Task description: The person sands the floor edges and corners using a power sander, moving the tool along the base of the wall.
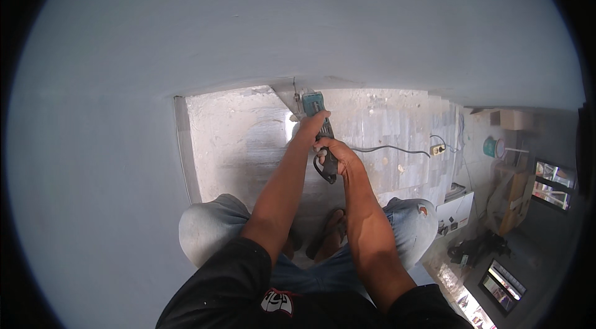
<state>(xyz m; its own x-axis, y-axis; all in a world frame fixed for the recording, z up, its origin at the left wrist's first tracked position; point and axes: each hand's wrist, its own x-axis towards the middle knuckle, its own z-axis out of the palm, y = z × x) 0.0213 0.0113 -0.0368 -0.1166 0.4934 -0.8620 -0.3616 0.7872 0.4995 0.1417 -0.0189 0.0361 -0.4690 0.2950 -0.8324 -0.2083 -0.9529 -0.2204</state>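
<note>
Both my hands are on a teal and black corded power tool (315,106), whose front end is close to the foot of the grey wall (298,24). My left hand (315,125) wraps round its body, just behind the teal housing. My right hand (336,154) grips the black rear handle, fingers curled round it. A loop-shaped black guard hangs below that hand. Left of the tool's head, a narrow upright gap or metal strip (297,100) shows at the wall; I cannot make out which. What the tool's tip touches is hidden.
A dark cable (391,148) runs right across the dusty tiled floor (379,127) to a socket block (438,149). At the right are a green bucket (493,147), cardboard boxes (515,120), a white box (455,213) and a dark heap (479,250). My bent knees flank my arms.
</note>
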